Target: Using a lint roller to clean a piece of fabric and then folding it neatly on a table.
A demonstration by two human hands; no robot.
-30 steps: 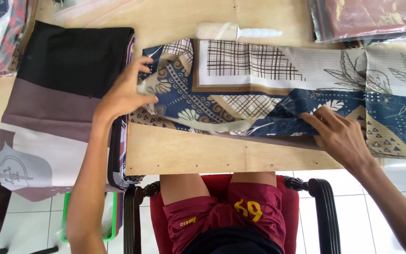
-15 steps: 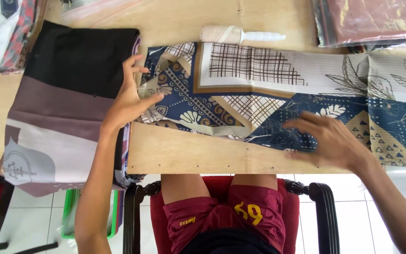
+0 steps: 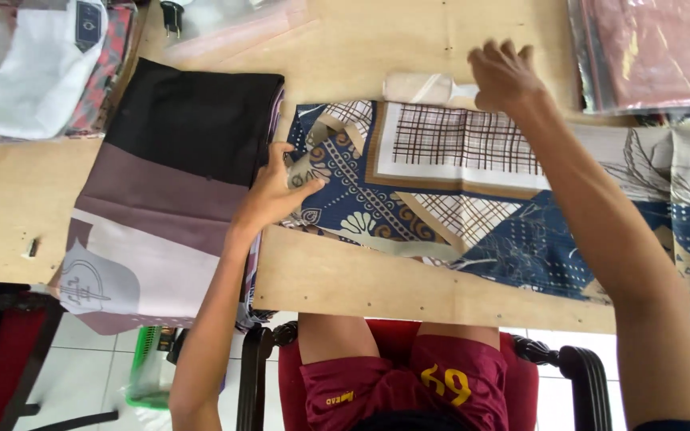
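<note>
While my left hand (image 3: 275, 194) lies flat with spread fingers on the left end of the patterned cloth (image 3: 409, 199), pinning it to the table (image 3: 345, 279) and gripping nothing, my right hand (image 3: 503, 76) is stretched to the far side, fingers loosely curled over a pale roll (image 3: 418, 88) that lies just beyond the cloth's top edge; I cannot tell whether they close on it or only touch it. The cloth, blue with tan bands, a checked white panel and leaf prints, runs from the middle of the table off to the right, and my right forearm crosses over it and hides part of the print. Just left of it, touching its edge, sits a folded stack (image 3: 169, 183) of black, mauve and white fabric, hanging over the near edge. At the far left lies a white folded garment (image 3: 37, 72) on checked fabric, with a black plug (image 3: 171, 14) beside it. In the far right corner are bagged pink fabrics (image 3: 652, 48). Below the table edge I see red shorts (image 3: 393, 387) and a chair (image 3: 569, 367).
</note>
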